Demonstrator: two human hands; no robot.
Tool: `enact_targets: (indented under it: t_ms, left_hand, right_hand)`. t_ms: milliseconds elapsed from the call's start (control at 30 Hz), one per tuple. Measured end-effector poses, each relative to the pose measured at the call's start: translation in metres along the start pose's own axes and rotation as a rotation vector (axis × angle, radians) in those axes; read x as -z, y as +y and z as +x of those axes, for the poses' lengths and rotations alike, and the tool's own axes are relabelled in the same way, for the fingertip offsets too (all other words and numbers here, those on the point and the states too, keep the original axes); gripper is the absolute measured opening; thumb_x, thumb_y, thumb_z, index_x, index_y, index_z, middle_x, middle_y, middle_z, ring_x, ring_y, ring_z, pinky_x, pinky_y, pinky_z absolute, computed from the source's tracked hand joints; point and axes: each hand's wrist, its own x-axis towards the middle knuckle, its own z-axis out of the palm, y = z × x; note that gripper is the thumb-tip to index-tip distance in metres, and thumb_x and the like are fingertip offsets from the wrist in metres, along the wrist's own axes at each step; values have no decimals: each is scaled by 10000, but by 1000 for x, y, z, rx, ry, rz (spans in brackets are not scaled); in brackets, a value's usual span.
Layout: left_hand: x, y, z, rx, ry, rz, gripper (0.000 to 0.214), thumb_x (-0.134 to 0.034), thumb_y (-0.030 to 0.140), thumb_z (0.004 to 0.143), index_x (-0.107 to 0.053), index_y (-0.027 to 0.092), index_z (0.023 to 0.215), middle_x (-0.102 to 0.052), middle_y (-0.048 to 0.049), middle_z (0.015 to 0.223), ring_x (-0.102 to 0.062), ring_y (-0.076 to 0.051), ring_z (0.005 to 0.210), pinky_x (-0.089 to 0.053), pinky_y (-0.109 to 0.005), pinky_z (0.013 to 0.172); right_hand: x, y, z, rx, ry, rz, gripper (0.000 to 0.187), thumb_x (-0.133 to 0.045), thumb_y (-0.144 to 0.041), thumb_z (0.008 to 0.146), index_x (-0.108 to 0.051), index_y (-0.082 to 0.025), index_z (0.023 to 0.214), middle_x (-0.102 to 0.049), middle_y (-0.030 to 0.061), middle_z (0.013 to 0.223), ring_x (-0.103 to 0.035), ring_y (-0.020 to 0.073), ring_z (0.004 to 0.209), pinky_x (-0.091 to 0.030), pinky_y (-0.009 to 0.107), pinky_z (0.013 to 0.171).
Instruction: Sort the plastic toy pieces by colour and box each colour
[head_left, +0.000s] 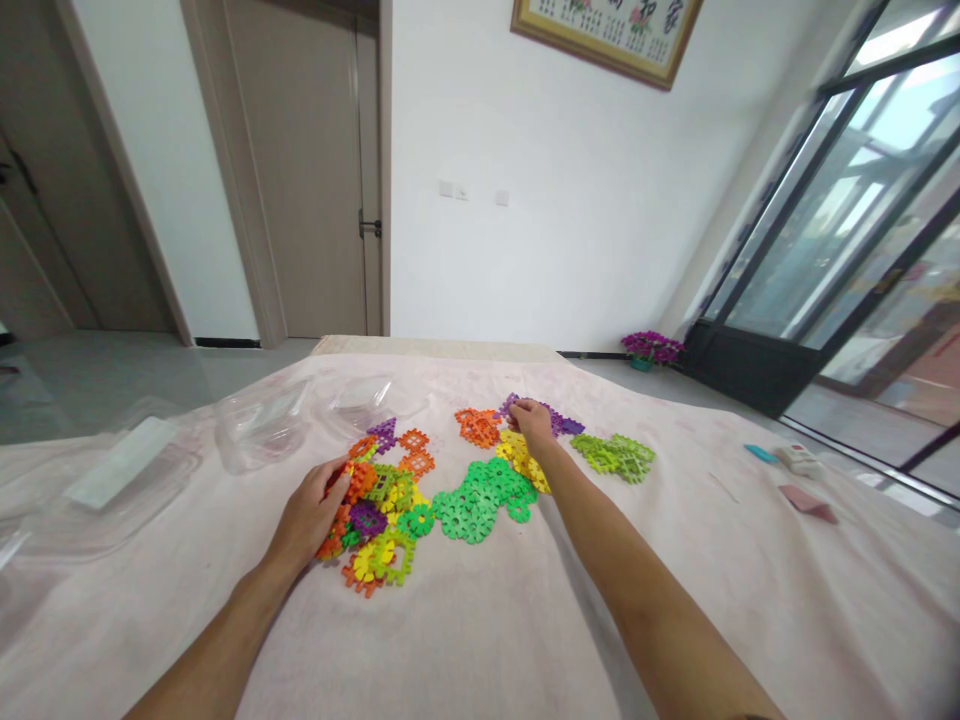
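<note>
1. Head view, taken from where I stand: two bare hands, well apart, over a pale pink cloth bearing flat, toothed plastic pieces
2. Left hand: curled at the left edge of the mixed pile, thumb and fingers closed on orange pieces; the curve of the palm, I judge, also stops the loose stack from sliding sideways
3. Right hand: arm stretched forward, fingertips drawn together at the left end of the purple heap; the hand covers its own grip, so I cannot tell whether a piece is pinched there
4. Mixed pile: left of centre, several colours overlapping; notched rims probably catch on one another, which would account for its tangled lie
5. Single-colour heaps: the orange heap, yellow heap, green heap and lime heap lie around the purple one; green touches yellow, lime sits farthest right, and the arrangement by colour looks deliberate, all within the right arm's reach
6. Clear plastic containers: set off to the left, presumably so as not to crowd the hands
7. Far right: a blue item, a small white box and a pink item, well apart from the pieces
</note>
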Motion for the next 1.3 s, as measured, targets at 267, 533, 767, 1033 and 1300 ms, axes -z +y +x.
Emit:
enact_targets:
  t_ms: [267, 533, 767, 1033, 1300]
  left_hand:
    - [0, 0, 0, -1, 9, 2, 530, -441, 533, 895, -624, 193, 1258, -649, -93, 1308, -578, -262, 1247, -391, -427, 1133]
    - [1, 3, -1, 5, 18, -9, 507, -454, 505, 887, -626, 184, 1239, -653, -94, 1282, -588, -258, 1216, -401, -416, 1118]
    - [1, 1, -2, 43, 18, -22, 424, -464, 459, 891, -624, 197, 1183, -677, -82, 1224, -617, -253, 1164, -442, -416, 1063]
    - [2, 3, -1, 58, 12, -27, 400, -464, 424, 890, -620, 195, 1180, -683, -84, 1218, -630, -249, 1143, -460, -415, 1035]
    - [3, 7, -2, 51, 21, -34, 390, -477, 430, 880, -632, 201, 1155, -694, -71, 1183, -639, -237, 1117, -464, -396, 1025]
  right_hand:
    - [45, 7, 8, 58, 169, -229, 250, -575, -154, 714, -755, -134, 887, -745, 92, 791, -704, 221, 792, -535, 276, 708]
    - [-62, -9, -35, 433, -241, -471, 347, -506, -64, 811, -759, -171, 1022, -747, 63, 1077, -658, 178, 1029, -465, 290, 978]
    - [-152, -27, -73, 750, -632, -660, 375, -610, -180, 884, -672, -205, 1253, -649, 78, 1312, -585, 208, 1188, -428, 315, 1030]
    - [-186, -34, -75, 867, -796, -922, 498, -644, -404, 914, -579, -252, 1384, -649, 85, 1310, -600, 255, 1178, -465, 359, 976]
    - [-173, -41, -82, 980, -737, -1068, 332, -593, -384, 963, -646, -218, 1245, -680, 97, 1157, -641, 235, 1077, -487, 320, 907]
